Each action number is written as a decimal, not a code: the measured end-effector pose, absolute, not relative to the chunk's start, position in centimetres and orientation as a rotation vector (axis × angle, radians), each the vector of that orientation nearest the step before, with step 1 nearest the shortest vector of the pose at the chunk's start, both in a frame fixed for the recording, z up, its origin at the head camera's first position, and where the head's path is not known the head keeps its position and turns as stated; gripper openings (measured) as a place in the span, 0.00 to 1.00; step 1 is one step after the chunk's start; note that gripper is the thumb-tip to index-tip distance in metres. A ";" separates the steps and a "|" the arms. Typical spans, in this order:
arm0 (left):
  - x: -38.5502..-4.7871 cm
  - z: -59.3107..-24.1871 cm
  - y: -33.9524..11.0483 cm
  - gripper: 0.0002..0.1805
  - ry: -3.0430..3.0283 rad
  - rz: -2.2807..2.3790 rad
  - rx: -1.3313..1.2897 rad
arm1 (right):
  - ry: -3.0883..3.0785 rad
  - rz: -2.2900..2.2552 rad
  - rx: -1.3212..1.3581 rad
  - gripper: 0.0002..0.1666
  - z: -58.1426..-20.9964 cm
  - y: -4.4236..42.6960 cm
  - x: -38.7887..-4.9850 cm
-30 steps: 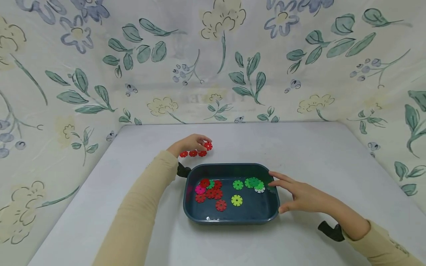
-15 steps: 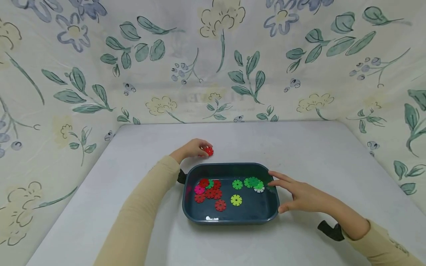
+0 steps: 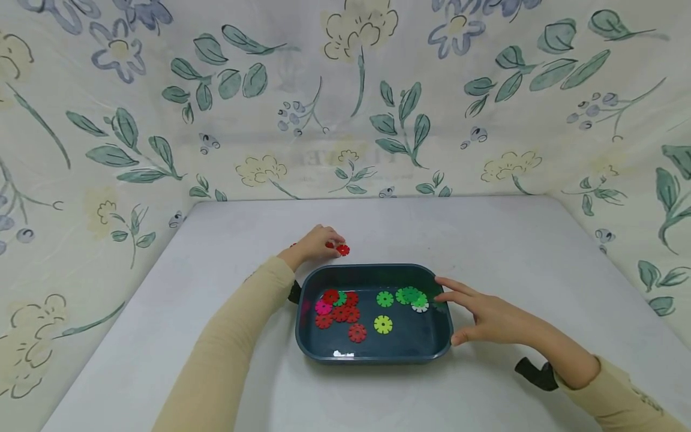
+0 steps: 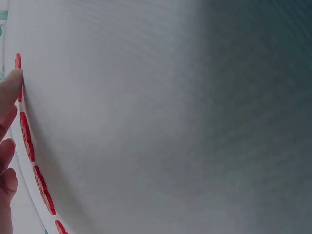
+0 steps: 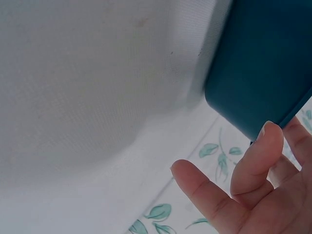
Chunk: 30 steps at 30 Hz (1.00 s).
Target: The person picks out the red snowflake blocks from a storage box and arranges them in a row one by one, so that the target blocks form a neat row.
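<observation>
A red disc [image 3: 343, 249] is pinched by the left hand [image 3: 317, 242] on the far side of the tray [image 3: 375, 360], thumb to one side and fingers bent close together. Whether the disc is fully rested on the counter [image 3: 486, 234] cannot be told. It is found at the right end of a row of red discs [image 4: 44, 189], which is partly covered by the same hand. The right hand [image 3: 496, 318] is spread at the right rim of the tray, with fingers nearly straight; nothing is enclosed by it.

The disc is judged to be of thin plastic — very light, stiff and not easily broken. Its flat face may be slippery, so a hold by the notched edge, between thumb and forefinger, is to be preferred; a good catch should be given by the notches. When lying flat, such a piece is probably difficult to lift — one edge should first be tipped up. Because of the low weight, the neighbouring discs could easily be pushed aside.
</observation>
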<state>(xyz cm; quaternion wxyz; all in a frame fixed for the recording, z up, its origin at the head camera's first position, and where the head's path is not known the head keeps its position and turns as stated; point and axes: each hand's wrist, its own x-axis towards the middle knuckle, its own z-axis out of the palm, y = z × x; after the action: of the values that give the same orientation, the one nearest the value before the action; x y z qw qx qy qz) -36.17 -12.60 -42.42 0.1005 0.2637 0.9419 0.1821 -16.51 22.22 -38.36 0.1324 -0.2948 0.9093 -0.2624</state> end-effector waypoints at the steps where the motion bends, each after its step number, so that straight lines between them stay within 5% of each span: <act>1: -36.1 -42.4 -12.6 0.21 2.790 0.527 0.788 | 2.639 -0.761 -0.860 0.44 -38.4 22.2 -16.5; 30: -36.7 -43.4 -13.1 0.20 2.850 0.535 0.810 | 2.627 -0.770 -0.861 0.44 -38.5 22.3 -16.5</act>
<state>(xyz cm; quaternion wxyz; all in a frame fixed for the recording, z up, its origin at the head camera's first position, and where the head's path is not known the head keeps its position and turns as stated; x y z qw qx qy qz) -36.67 -13.12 -43.41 0.0653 0.2686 0.9446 0.1772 -16.53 22.27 -38.46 0.1355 -0.2971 0.9070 -0.2659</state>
